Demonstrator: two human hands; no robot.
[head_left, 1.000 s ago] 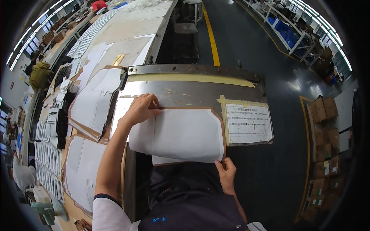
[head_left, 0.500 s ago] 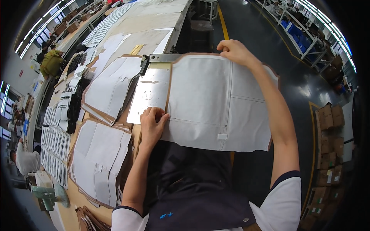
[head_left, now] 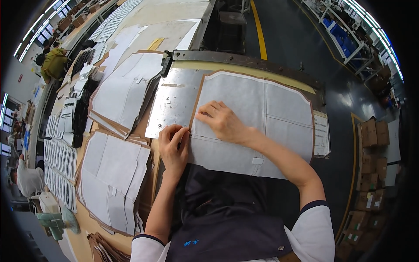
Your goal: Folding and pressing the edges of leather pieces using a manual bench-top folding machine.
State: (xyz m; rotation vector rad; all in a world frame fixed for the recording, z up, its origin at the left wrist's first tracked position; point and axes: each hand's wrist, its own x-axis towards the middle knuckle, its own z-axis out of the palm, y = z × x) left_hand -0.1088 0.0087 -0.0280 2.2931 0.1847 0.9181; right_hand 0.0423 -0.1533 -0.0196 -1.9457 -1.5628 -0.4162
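A large grey-white panel (head_left: 231,102) with brown edging, seam lines and a small white tab lies over a metal plate (head_left: 172,102) that shows along its left side. My left hand (head_left: 174,146) pinches the panel's lower left edge between thumb and fingers. Just above it, my right hand (head_left: 220,120) reaches across the panel, its fingers curled together at the brown edge; the fingertips partly hide what they grip. The right forearm covers some of the panel's lower middle.
Two stacks of similar brown-edged panels, an upper stack (head_left: 124,94) and a lower stack (head_left: 111,179), lie at left. A dark metal bar (head_left: 248,61) runs behind the panel. A green fan (head_left: 54,222) stands lower left. Cardboard boxes (head_left: 373,163) are piled at right.
My right hand has left the panel's far edge and come left and nearer, to its left edge. The panel's far side has come down, uncovering the bar behind. My left hand stays at the edge.
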